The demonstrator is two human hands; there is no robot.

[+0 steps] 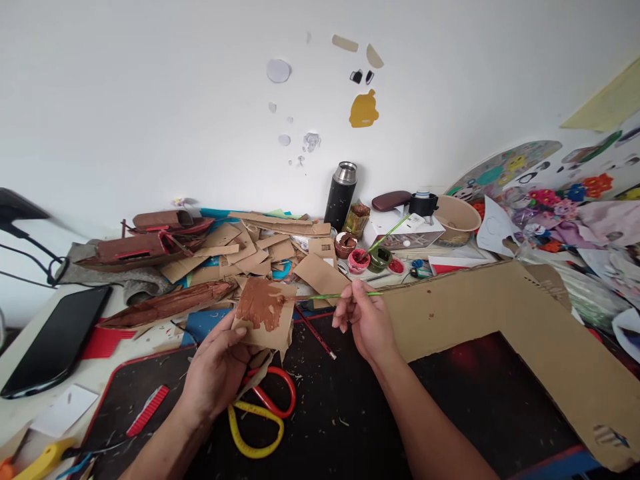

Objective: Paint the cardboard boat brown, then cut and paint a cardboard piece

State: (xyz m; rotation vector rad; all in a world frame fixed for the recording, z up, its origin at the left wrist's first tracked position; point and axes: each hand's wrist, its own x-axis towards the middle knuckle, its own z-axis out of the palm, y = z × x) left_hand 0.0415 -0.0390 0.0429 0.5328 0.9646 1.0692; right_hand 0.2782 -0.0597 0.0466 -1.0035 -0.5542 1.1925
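Note:
My left hand [220, 357] grips a cardboard piece [270, 337] by its left edge, thumb on top. Wet-looking brown paint covers much of the upper face, while the lower and right parts are bare. In my right hand [367, 320] a thin green paintbrush [330, 295] is pinched between thumb and fingers, its bristle end at the painted area's right side. Below the card lie scissors [265, 427] with one red and one yellow handle loop. A dark red pencil [316, 333] rests on the black mat between my hands.
Behind are cardboard scraps [250, 250], brown boat models [135, 247], paint jars [359, 261] and a black thermos [341, 197]. A large cut cardboard sheet [540, 320] spans the right. A phone [57, 340] and a red-handled cutter [149, 410] lie left.

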